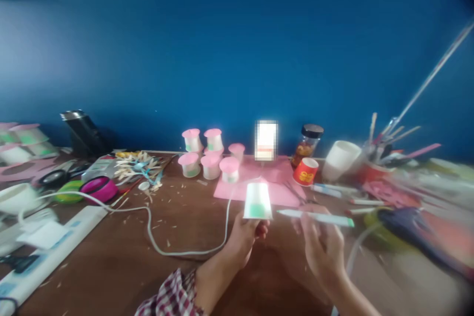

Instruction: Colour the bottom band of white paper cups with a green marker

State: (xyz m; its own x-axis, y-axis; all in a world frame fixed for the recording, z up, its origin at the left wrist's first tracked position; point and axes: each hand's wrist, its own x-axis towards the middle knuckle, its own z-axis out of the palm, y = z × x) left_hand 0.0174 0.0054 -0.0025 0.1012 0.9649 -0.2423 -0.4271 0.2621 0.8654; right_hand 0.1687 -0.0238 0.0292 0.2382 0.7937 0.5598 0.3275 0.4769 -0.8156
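While the left hand (242,242) holds a white cup (257,200) from below, fingers curled at its wide end, green patch facing up at the camera, the right hand (326,244) grips a slim marker (314,217) running crosswise, tip pointing left and just short of the cup's right side. Cup lies left of the right fingers; beyond it, pink sheet (283,192) on the table (185,227), pink-topped cups (212,167) left, red cup (305,172) right.

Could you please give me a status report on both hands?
Left hand holding white-and-green cup. Right hand holding marker, apart from cup. White cable left of cup.
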